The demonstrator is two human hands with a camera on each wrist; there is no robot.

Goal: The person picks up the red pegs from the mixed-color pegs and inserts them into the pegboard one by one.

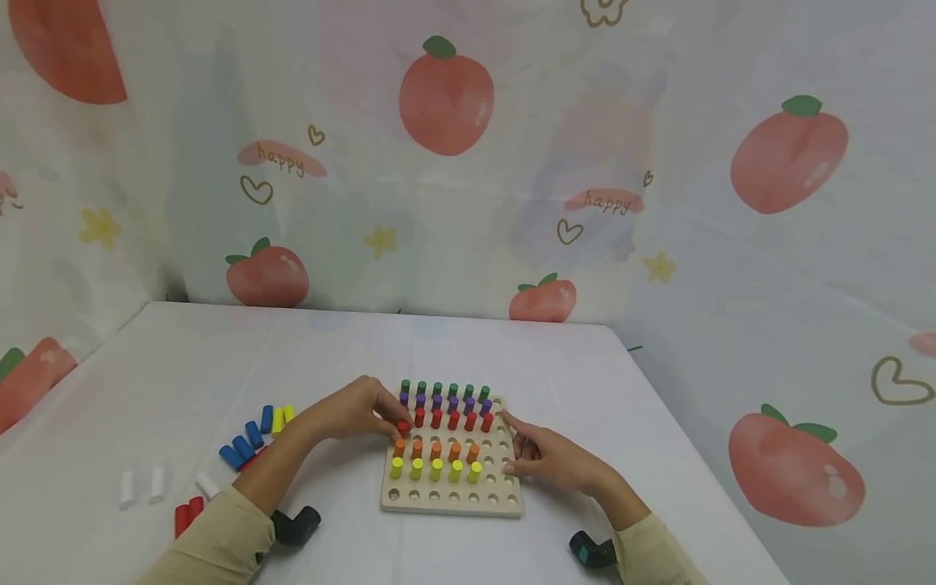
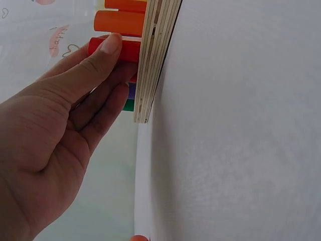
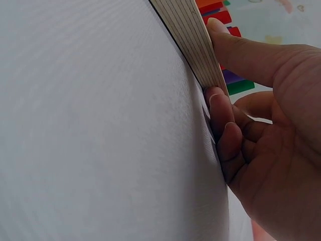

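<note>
pegboard [image 1: 451, 508] sits flat: left hand [image 1: 349, 410] pinches a red peg [image 1: 404, 426] at ten o'clock, right hand [image 1: 557, 461] grips the three o'clock edge, whose layers only wrist views show.

Green, purple, red, orange and yellow pegs [image 1: 453, 421], beige board [image 1: 451, 511], pale red-fruit-patterned backdrop [image 1: 468, 203]

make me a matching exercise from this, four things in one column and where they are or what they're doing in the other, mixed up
1. left hand
2. right hand
3. green pegs
4. white pegs

A. off the board, on the table
B. at the board's right edge
C. farthest row on the board
D. pinching a red peg

Pairs: 1-D, 2-B, 3-C, 4-A
</note>
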